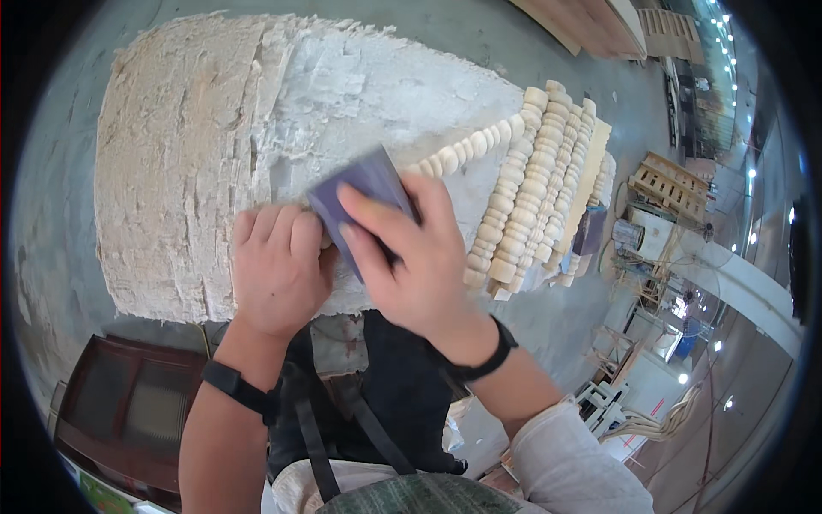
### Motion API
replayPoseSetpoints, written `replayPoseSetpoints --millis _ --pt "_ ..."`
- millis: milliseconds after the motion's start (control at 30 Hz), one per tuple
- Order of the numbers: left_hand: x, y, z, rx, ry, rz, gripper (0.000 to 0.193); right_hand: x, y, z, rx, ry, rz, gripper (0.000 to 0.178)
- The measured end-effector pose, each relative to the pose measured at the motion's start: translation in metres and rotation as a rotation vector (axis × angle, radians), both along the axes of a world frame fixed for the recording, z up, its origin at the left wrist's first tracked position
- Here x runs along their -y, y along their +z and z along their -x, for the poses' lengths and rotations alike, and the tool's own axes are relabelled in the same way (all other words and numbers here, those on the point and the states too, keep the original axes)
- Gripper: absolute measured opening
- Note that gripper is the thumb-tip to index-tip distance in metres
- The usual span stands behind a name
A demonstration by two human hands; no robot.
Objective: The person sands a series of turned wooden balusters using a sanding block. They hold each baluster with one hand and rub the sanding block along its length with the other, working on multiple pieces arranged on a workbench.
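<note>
My right hand (417, 248) grips a flat purple sheet of sandpaper (364, 187), thumb and fingers spread over its face. The sandpaper lies over a beaded, turned wooden spindle (470, 149) and hides part of it. That pale spindle slants from the far right down toward my left hand (276, 261), which is closed in a fist around its near end. Only a sliver of wood shows beside the left fingers. Beneath both hands is a rough, whitish, flaking work surface (184, 171).
Several turned spindles (531, 188) lie side by side at the surface's right end, touching the worked one's far tip. A dark brown framed panel (128, 411) stands on the floor at lower left. Wooden racks (668, 188) and white chair-like frames (604, 407) are further right.
</note>
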State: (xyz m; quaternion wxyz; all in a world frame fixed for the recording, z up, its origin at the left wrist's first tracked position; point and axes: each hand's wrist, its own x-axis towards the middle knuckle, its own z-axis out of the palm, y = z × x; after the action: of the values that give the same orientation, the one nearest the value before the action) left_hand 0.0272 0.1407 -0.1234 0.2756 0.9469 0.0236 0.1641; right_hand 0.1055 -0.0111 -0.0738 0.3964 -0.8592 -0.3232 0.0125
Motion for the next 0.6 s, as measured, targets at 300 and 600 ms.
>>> replayPoseSetpoints --millis 300,600 --pt "-0.001 0.001 0.003 -0.031 -0.043 -0.012 0.031 0.053 -0.002 0.037 0.006 0.040 0.115 0.041" --pt "-0.006 0.000 0.001 -0.026 -0.042 -0.022 0.034 0.081 -0.006 0.058 -0.256 -0.150 -0.034 0.042"
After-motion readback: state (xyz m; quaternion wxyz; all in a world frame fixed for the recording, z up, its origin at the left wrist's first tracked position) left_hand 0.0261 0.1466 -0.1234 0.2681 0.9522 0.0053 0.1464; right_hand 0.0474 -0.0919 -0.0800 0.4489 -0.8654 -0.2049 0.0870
